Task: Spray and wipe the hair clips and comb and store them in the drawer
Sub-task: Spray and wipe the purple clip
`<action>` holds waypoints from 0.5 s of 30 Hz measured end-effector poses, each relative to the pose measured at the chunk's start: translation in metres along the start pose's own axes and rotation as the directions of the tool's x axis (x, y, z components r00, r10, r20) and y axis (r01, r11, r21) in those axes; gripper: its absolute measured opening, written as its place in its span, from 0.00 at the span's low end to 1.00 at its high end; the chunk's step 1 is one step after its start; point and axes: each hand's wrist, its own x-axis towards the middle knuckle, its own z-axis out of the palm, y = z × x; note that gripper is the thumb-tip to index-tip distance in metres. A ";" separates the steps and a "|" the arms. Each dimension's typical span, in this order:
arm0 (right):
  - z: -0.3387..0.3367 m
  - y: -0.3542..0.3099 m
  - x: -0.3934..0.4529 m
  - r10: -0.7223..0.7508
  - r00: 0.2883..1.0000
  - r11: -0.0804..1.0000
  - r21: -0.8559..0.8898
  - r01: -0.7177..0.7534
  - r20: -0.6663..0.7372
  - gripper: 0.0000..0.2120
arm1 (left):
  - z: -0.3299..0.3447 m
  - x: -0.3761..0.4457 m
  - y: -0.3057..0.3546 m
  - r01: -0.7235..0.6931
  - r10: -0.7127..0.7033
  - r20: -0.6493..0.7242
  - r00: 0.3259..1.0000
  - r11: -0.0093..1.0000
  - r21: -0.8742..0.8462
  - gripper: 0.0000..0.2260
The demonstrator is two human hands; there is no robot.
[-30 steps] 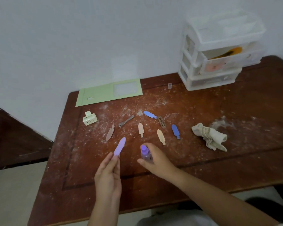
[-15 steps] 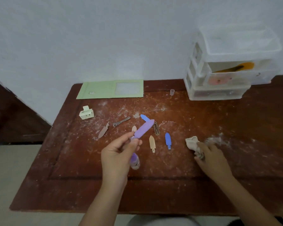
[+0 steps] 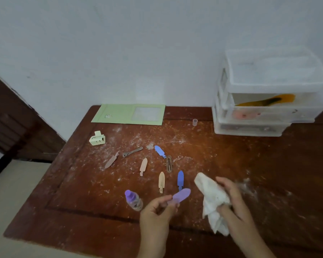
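Note:
My left hand [image 3: 156, 211] pinches a purple hair clip [image 3: 181, 195] by one end, held above the table. My right hand [image 3: 231, 200] grips a white cloth [image 3: 212, 198] lifted just right of the clip. A small spray bottle with a purple cap [image 3: 133, 200] stands left of my left hand. Several hair clips lie on the table: a dark blue one [image 3: 180, 179], a cream one [image 3: 161, 181], a peach one [image 3: 143, 165], a light blue one [image 3: 159, 151], a brown snap clip [image 3: 169, 163], a metal one [image 3: 132, 151] and a pinkish one [image 3: 111, 160].
A white plastic drawer unit [image 3: 265, 101] stands at the back right; an orange object shows in its open drawer. A green folder [image 3: 127, 114] lies at the back, a cream claw clip [image 3: 97, 138] at the left, a small clear cap [image 3: 194, 122] near the drawers. The wooden table [image 3: 268, 164] is dusty.
My right hand let go of the spray bottle, reached right, took the cloth and lifted it toward the purple clip. My left hand turned the clip toward the cloth.

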 end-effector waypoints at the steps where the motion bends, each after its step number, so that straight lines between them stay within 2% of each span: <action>1: 0.004 0.002 0.000 -0.065 0.996 0.990 -0.121 0.072 0.057 0.21 | 0.003 0.000 -0.006 -0.004 0.004 -0.020 1.000 1.000 0.016 0.15; 3: 0.009 0.012 0.002 -0.171 0.968 0.917 -0.329 0.224 0.182 0.22 | 0.009 -0.003 -0.012 -0.013 0.015 -0.025 1.000 0.999 0.048 0.16; 4: 0.011 0.018 0.003 -0.201 0.952 0.883 -0.377 0.278 0.231 0.21 | 0.012 -0.005 -0.013 -0.015 0.016 -0.011 1.000 0.998 0.058 0.17; 7: 0.011 0.031 0.007 -0.291 0.903 0.869 -0.309 0.387 0.315 0.17 | 0.016 -0.014 -0.010 -0.022 0.021 0.003 1.000 0.999 0.031 0.15; 11: 0.008 0.036 0.009 -0.362 0.895 0.862 -0.274 0.428 0.258 0.14 | 0.022 -0.022 -0.003 -0.095 0.094 0.060 0.994 0.995 0.012 0.14; 15: 0.002 0.042 0.016 -0.453 0.872 0.762 -0.426 0.487 0.185 0.10 | 0.032 -0.026 -0.006 -0.087 0.090 0.049 0.995 0.994 -0.058 0.16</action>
